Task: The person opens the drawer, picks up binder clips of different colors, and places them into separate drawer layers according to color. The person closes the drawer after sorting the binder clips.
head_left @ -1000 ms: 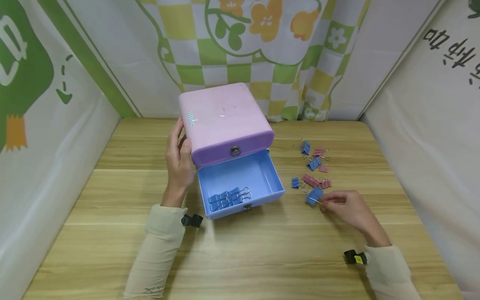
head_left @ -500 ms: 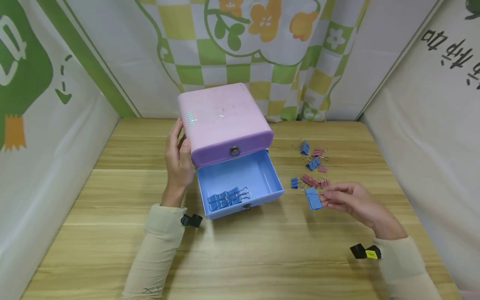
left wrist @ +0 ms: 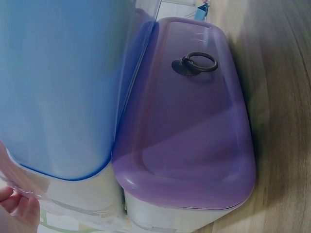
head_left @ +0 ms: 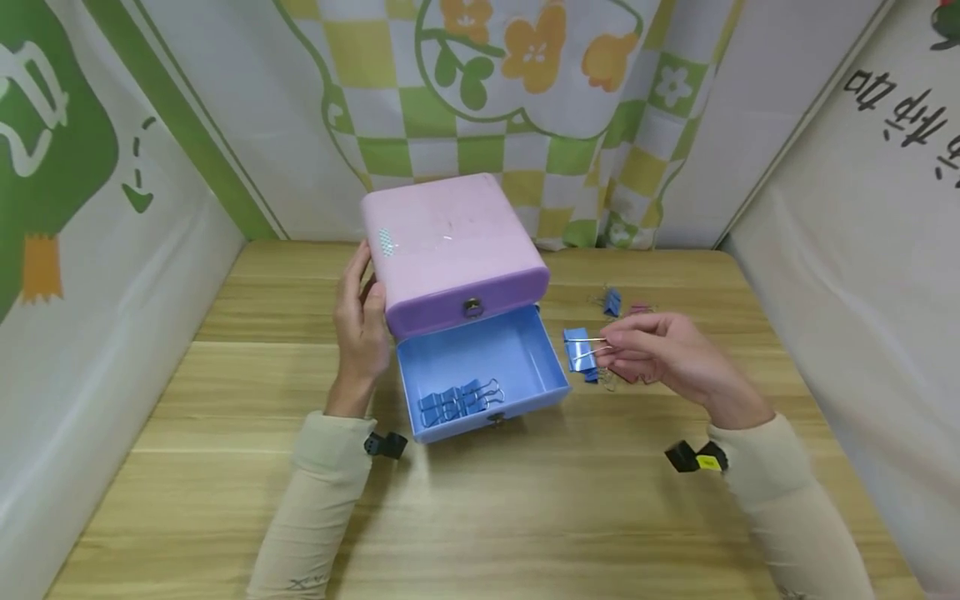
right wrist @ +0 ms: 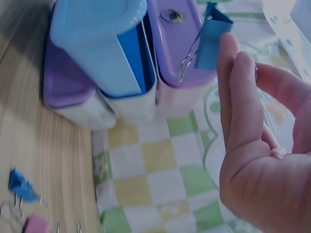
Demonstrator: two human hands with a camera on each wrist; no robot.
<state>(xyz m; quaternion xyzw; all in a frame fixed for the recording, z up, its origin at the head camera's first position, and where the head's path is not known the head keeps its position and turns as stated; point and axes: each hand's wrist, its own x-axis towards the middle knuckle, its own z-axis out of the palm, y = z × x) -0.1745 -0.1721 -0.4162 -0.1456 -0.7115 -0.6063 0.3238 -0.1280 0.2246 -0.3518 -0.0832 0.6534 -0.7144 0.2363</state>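
Note:
My right hand [head_left: 667,367] pinches the wire handles of a large blue binder clip [head_left: 579,350] and holds it above the table, beside the drawer's right side. In the right wrist view the blue binder clip [right wrist: 214,41] projects past my fingertips. My left hand [head_left: 362,333] rests against the left side of the pink drawer box [head_left: 450,242]; its fingertips [left wrist: 19,208] touch that side in the left wrist view. Pulled out beneath the purple top front is a blue drawer [head_left: 517,350]. Several blue binder clips [head_left: 457,400] lie together near its front left corner.
Behind and below my right hand, small blue [head_left: 612,302] and pink binder clips [head_left: 640,308] lie on the wooden table [head_left: 525,517], partly hidden. A closed purple drawer [left wrist: 189,121] sits under the blue one. A checkered curtain [head_left: 480,125] hangs behind the box.
My right hand has lifted the large blue binder clip off the table and carried it up and leftward, toward the drawer. My left hand has stayed against the box.

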